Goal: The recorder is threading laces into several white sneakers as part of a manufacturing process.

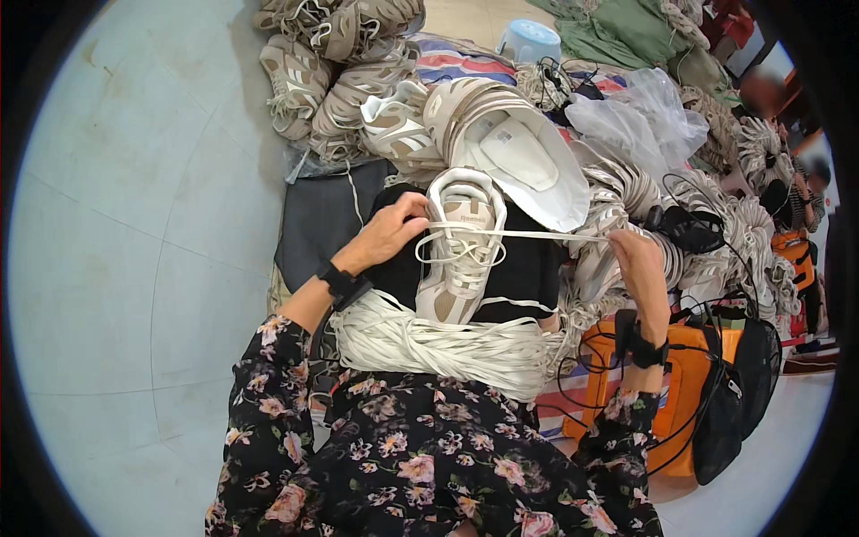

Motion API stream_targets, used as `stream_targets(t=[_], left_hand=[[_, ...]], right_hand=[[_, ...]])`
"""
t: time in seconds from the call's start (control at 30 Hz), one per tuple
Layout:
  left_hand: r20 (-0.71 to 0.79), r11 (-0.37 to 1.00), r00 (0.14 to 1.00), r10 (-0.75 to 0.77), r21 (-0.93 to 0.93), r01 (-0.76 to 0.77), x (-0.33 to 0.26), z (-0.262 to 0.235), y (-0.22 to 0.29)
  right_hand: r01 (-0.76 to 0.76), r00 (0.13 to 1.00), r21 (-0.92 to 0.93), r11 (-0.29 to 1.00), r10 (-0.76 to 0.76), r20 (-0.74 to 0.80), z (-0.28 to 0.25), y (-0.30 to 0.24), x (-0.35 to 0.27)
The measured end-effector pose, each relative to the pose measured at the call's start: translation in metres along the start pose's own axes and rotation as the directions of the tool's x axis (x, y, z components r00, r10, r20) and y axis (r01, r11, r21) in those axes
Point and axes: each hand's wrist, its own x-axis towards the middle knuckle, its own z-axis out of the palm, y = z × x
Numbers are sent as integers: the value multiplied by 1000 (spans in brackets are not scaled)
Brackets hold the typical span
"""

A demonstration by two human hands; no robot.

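Note:
A beige and white sneaker [462, 259] lies on the black cloth over my lap, its toe toward me and its opening away. A cream shoelace [546, 235] runs from its upper eyelets, pulled straight out to the right. My right hand [639, 261] pinches the far part of that lace, well to the right of the shoe. At the shoe's upper left edge is my left hand [394, 228], thumb and fingers closed at the lace there. Loose loops of lace hang over the tongue. A thick bundle of cream laces [438, 347] rests across my lap, just below the toe.
Stacked shoe uppers [528, 166] lie right behind the sneaker, with more sneakers [349, 80] piled at far left. An orange stool [684, 385] with a black bag and cables stands at right. Clear plastic bags [640, 121] and a blue tub [530, 41] are farther back.

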Motion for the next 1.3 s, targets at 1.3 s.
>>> stream_targets(t=[1.3], left_hand=[[-427,929,885,-184,-371,15,21,2,-9]], right_hand=[[-392,920,704,592,256,297,131,-53,9]])
